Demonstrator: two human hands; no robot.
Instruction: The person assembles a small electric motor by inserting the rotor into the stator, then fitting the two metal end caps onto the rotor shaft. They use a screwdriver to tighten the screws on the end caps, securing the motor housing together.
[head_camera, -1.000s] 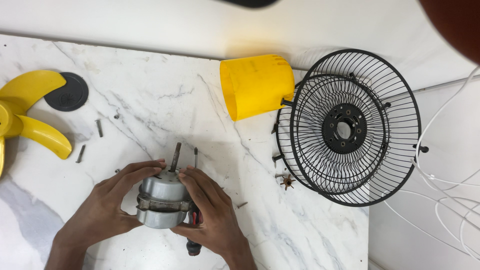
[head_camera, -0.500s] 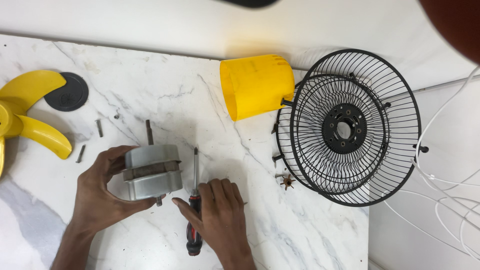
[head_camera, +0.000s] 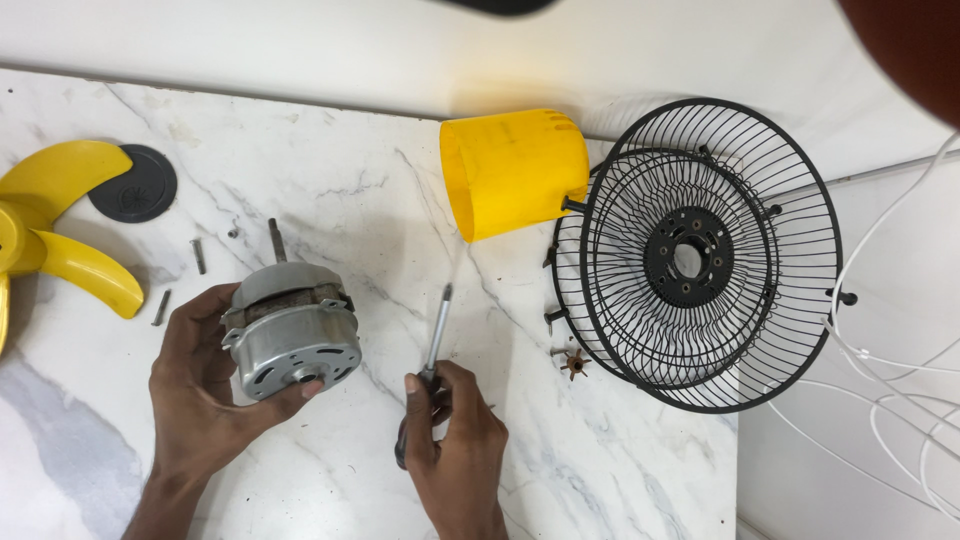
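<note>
The left hand (head_camera: 200, 400) is wrapped around a silver motor (head_camera: 290, 330), fingers curled under its round body and thumb along the far side, holding it just above the counter (head_camera: 350, 190). The motor's shaft (head_camera: 275, 240) points away from the person. The right hand (head_camera: 455, 445) is closed around the dark handle of a screwdriver (head_camera: 430, 350), just right of the motor; its metal shank points away from the person and does not touch the motor.

Left of the motor, near it, two small screws (head_camera: 198, 255) lie on the marble, with a yellow fan blade (head_camera: 60, 230) farther left at the edge of view and a dark round cap (head_camera: 135, 185) touching or just beside the blade. Beyond and to the right of the motor lies a yellow housing (head_camera: 515, 170) on its side, its open end facing the motor. Well to the right of the motor two black wire guards (head_camera: 700, 255) lie stacked, partly over the counter's edge. A small brown part (head_camera: 575, 362) sits by their near rim. White cords (head_camera: 890, 370) trail farthest right.
</note>
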